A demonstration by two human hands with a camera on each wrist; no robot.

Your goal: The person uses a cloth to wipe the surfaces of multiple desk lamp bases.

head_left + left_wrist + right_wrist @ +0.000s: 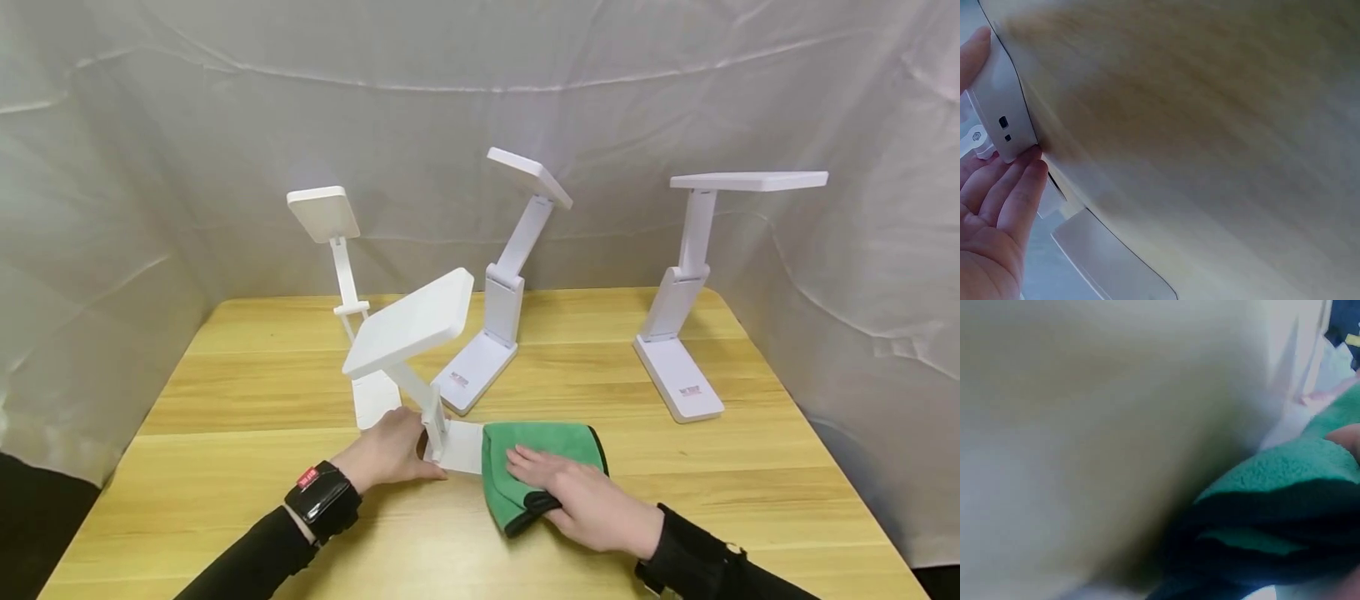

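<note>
A white folding desk lamp [412, 321] stands nearest, its flat head tilted over its base. My left hand [388, 450] grips the rear end of that base, thumb on the near side and fingers on the far side. The left wrist view shows the base's end face [1005, 103] with two small ports between thumb and fingers. A folded green cloth [555, 442] with black edging covers the base's other end. My right hand [585, 497] holds the cloth against it, fingers laid over the top and thumb at the black edge. Cloth hides that end of the base.
Three more white desk lamps stand behind: a left lamp [324, 214] partly hidden by the near one, a middle lamp [504, 304], and a right lamp [678, 304]. The wooden table [750, 500] is backed by a pale grey fabric curtain [420, 125].
</note>
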